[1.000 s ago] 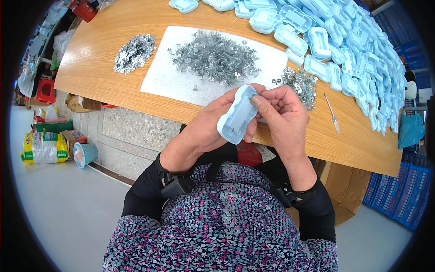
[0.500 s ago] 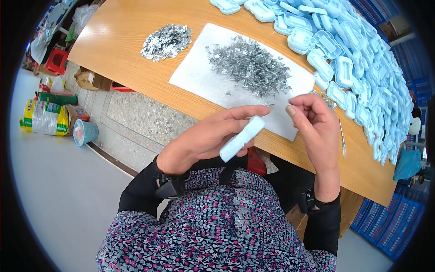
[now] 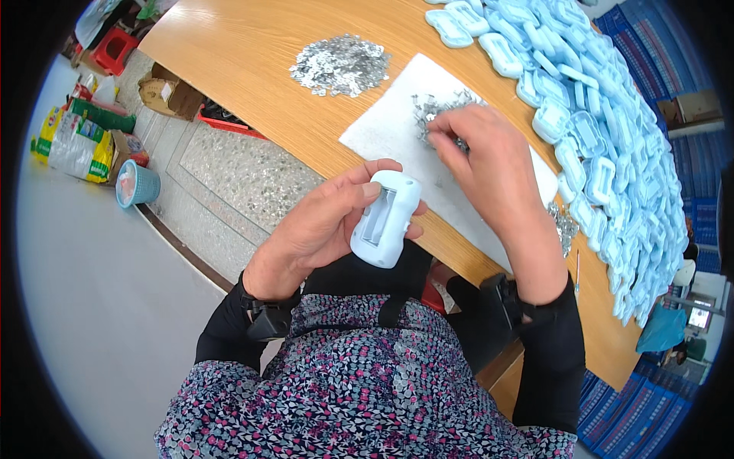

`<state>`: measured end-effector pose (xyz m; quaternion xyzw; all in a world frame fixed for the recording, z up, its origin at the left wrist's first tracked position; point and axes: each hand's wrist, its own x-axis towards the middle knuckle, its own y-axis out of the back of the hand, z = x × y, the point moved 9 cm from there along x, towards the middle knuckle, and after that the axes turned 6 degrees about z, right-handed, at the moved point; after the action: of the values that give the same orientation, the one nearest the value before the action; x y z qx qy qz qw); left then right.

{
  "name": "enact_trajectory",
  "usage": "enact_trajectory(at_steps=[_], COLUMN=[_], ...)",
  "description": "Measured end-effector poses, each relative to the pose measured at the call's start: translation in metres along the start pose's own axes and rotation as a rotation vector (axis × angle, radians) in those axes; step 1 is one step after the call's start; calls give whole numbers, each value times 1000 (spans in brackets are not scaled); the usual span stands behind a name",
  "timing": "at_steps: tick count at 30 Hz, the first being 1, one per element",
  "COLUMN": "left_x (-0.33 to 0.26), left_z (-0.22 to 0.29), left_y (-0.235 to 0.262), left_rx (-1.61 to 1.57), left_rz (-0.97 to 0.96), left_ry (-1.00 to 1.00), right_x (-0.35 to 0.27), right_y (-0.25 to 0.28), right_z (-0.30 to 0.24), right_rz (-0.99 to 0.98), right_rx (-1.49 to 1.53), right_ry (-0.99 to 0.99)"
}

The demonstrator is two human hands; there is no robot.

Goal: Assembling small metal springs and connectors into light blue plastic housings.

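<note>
My left hand [image 3: 325, 218] is closed round a light-blue plastic casing [image 3: 395, 229], a rounded shell whose long open compartment faces up. My right hand [image 3: 485, 157] reaches over the white sheet [image 3: 394, 122], its thumb and forefinger brought together at a heap of small metal clips [image 3: 430, 107]. Whatever those fingertips pinch is hidden by the hand, which also covers much of the heap. A second, flatter pile of small silvery metal pieces [image 3: 340, 65] lies on the bare wood to the left of the sheet.
A large mound of light-blue casings [image 3: 585, 134] spreads over the right side of the wooden table [image 3: 229, 53]. More metal bits [image 3: 564, 228] and a thin screwdriver-like tool [image 3: 578, 271] lie near it. Blue stacked crates [image 3: 638, 413] stand lower right; a blue basket [image 3: 139, 183] is on the floor.
My right hand has moved from beside the casing out to the metal heap. My left hand has turned the casing from edge-on to show its open compartment. The view has shifted.
</note>
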<state>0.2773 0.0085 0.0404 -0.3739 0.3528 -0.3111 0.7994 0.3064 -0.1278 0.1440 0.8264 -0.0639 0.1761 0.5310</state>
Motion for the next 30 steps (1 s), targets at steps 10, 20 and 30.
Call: enact_trajectory(at_steps=[10, 20, 30], left_x=[-2, -5, 2], left_z=[10, 33, 29], left_y=[5, 11, 8], left_rx=[156, 200, 265], left_rz=[66, 99, 105], left_ry=[-77, -123, -129], right_x=[88, 95, 97], right_y=[-78, -87, -100], right_z=[-12, 1, -13], right_rz=[-89, -143, -89], right_rx=[-105, -156, -270], right_ry=[150, 82, 247])
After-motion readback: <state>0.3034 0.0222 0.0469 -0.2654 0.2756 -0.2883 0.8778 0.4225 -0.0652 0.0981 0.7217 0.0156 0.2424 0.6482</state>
